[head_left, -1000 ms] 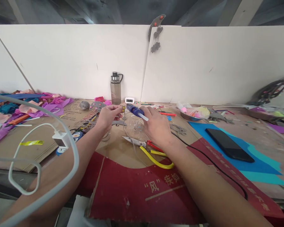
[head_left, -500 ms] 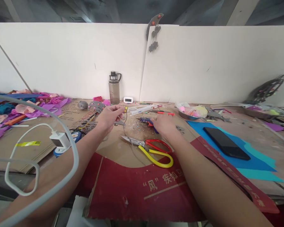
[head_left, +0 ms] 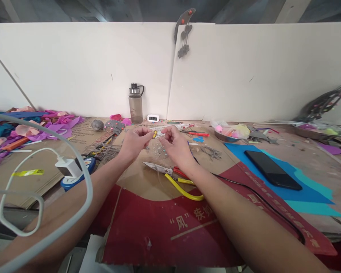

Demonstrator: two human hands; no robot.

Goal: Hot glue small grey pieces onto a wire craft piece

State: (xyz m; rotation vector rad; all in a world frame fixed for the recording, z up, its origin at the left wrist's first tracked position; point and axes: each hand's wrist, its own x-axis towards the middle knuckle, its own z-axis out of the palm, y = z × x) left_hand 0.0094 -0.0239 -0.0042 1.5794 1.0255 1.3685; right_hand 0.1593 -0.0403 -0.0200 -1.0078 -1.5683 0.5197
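My left hand (head_left: 135, 144) pinches a small yellow piece with dark bands (head_left: 155, 134) between thumb and fingertips, above the middle of the cardboard. Just to the right, my right hand (head_left: 176, 146) is closed in a pinch close to the piece; what its fingertips hold, if anything, is too small to make out. Scissors (head_left: 184, 189) with one red and one yellow handle lie below the hands, blades pointing left, partly covered by my right forearm. A thin grey strand hangs faintly over the blades. Small scraps (head_left: 159, 151) are scattered under my fingers.
At the left lie a tape measure (head_left: 86, 167), a white charger (head_left: 68, 168) and grey wire (head_left: 102, 151). A bottle (head_left: 135, 108) and small clock (head_left: 152, 118) stand behind. A phone (head_left: 272, 170) rests on blue sheets at right. A black cable (head_left: 244, 182) crosses the red cardboard (head_left: 159, 223).
My right hand has left the dark blue tool and moved left to the yellow piece. My left hand has shifted slightly right, still holding the piece.
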